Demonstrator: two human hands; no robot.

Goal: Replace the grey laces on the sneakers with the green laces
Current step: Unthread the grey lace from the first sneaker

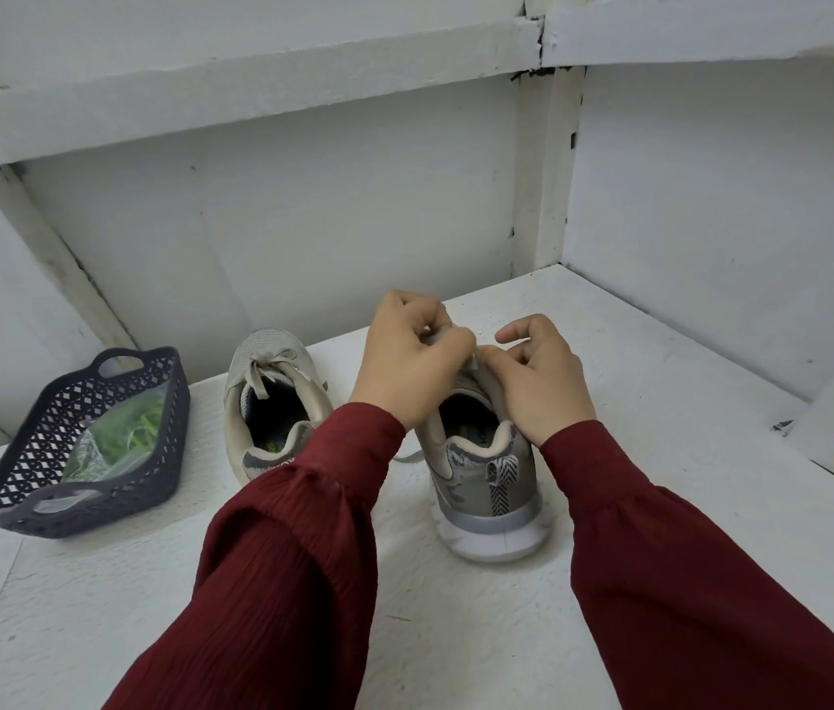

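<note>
Grey lace (407, 457) mostly behind left hand (404, 363), right hand (543, 386)

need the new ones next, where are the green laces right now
In the head view, the green laces sit bagged inside the dark basket at the left, just left of the left-hand sneaker.

Basket (20, 497) left of sneakers (271, 397); laces (133, 433) inside.

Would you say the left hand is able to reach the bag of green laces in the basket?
Probably yes: the basket is open-topped on that side, with only the low left sneaker between. The left hand must first release the grey lace.
</note>
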